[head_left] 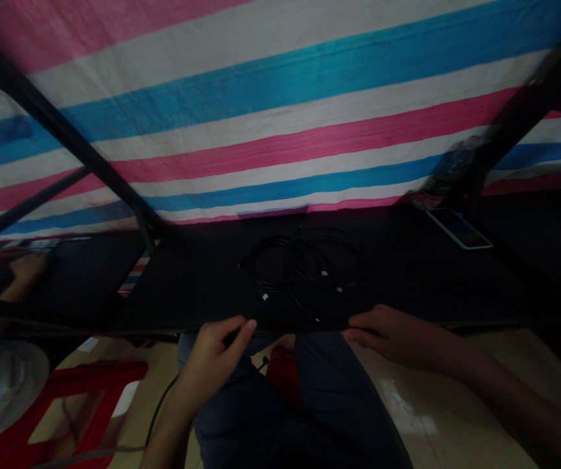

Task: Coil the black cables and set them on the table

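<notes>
My left hand [219, 357] is at the front edge of the black table [192, 273], with its fingers curled and the thumb close to the index finger. A dark cable [159, 405] passes by the left wrist, and a plug end [263, 362] shows over my lap. My right hand [376, 331] is closed at the same edge, farther right, thumb under the fingers. Darkness hides whatever either hand may grip. Between and beyond the hands lie several coiled black cables [273, 286] with light-coloured plug tips.
A phone [460, 229] lies at the back right, near a clear plastic item [449, 170]. Black frame bars [72, 140] rise on both sides before a striped sheet [280, 85]. At left, another person's hand [28, 267] works at a neighbouring table; a red stool [89, 397] stands below.
</notes>
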### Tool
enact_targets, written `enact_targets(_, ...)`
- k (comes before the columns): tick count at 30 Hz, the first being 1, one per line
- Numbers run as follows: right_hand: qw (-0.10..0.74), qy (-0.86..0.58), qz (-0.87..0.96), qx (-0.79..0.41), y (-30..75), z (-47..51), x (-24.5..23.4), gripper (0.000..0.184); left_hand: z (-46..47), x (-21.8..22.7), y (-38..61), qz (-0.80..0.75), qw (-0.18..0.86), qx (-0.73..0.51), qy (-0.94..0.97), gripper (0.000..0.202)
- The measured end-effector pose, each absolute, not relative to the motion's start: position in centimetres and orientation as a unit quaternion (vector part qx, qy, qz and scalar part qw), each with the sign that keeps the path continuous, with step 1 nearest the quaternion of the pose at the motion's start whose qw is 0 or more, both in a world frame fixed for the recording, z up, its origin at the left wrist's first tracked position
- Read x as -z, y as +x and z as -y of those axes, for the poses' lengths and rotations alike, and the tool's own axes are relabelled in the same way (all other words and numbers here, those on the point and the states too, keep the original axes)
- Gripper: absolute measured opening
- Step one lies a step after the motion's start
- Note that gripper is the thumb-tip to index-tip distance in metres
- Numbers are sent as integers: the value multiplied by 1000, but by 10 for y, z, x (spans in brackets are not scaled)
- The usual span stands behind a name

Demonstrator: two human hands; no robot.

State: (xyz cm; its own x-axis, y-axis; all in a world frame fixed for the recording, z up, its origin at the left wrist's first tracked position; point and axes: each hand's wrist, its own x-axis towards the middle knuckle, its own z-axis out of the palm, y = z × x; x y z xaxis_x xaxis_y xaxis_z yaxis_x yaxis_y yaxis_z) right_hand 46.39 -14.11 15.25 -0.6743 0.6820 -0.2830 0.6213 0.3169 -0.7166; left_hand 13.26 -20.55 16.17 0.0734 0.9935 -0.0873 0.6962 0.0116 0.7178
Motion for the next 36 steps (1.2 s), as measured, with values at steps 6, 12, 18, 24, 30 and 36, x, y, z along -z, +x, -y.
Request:
enact_targets(6, 185, -478, 762, -397, 492, 124, -147, 39, 209, -162, 89, -660, 329, -251, 627, 45)
enact_targets(12, 273, -421, 745, -440, 439, 149, -129, 33, 214, -154, 136, -648, 374, -406, 524, 41)
enact_targets(18, 178, -367, 733, -544, 391, 176, -139, 26, 214, -161, 198, -577, 354, -396, 621, 38)
enact_targets(24, 95, -351, 704, -610, 396, 179, -146, 33, 212, -171, 162, -613, 362, -478, 515, 42)
enact_targets(30, 286, -358, 544, -703, 399, 178, -132, 51, 203, -166, 141, -567, 470, -523, 429, 25)
enact_targets(36, 508, -325, 392, -695, 427, 150, -164, 46, 212, -141, 155, -572, 478, -301, 595, 22)
